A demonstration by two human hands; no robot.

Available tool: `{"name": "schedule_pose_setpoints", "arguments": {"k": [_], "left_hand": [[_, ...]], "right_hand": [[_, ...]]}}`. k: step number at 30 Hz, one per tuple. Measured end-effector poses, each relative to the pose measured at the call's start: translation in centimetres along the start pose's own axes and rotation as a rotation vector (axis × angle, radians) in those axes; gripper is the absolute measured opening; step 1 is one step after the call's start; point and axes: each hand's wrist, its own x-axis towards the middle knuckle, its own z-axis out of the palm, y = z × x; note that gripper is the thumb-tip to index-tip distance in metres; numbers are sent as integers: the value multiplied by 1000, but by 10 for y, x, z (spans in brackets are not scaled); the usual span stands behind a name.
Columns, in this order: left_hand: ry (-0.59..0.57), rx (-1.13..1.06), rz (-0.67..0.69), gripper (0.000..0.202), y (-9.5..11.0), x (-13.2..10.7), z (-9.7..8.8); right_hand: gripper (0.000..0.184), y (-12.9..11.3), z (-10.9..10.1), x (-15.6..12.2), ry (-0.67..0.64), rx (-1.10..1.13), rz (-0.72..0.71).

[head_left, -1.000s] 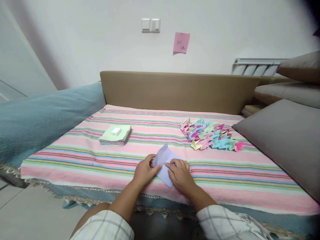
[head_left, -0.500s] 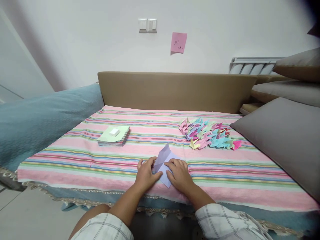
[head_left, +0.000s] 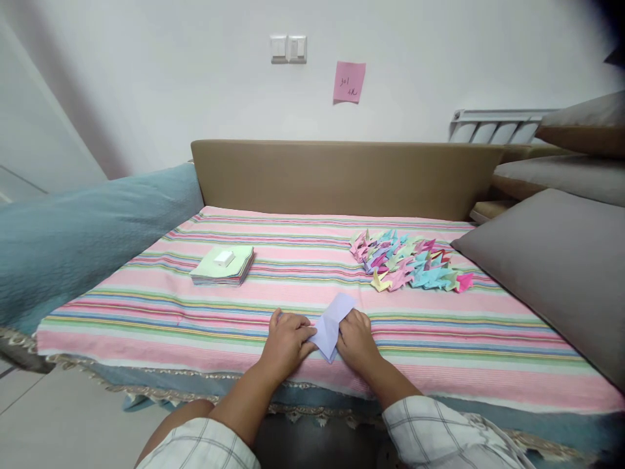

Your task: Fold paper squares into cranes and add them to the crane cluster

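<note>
A partly folded sheet of lilac origami paper (head_left: 330, 326) lies on the striped cloth (head_left: 195, 355) close to its front edge, between my two hands. My left hand (head_left: 288, 339) pinches the paper's left corner, thumb and fingers closed on it. At the right side of the paper, my right hand (head_left: 357, 337) has its fingers curled around the edge, with some fingertips hidden behind a raised flap. Farther back on the right is a cluster of folded paper cranes (head_left: 405, 264) in several colours.
A stack of square paper (head_left: 217, 273), pale green on top, sits at the left with a small white block (head_left: 224, 258) on it. Grey cushions (head_left: 551, 260) pile up at the right. The brown backrest (head_left: 342, 179) runs along the back, and a blue-covered armrest (head_left: 97, 221) stands left.
The lilac paper's upper flap has swung from the left over to the right. My right hand has moved from on top of the paper to its right edge.
</note>
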Motion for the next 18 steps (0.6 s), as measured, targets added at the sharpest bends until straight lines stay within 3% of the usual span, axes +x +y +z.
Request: {"name": "schedule_pose_setpoints", "arguments": {"k": [11, 18], "left_hand": [[90, 44, 83, 22, 3, 6, 7], [58, 20, 44, 22, 3, 6, 7]], "right_hand": [[22, 6, -3, 1, 63, 6, 48], [20, 1, -6, -1, 61, 53, 5]]}}
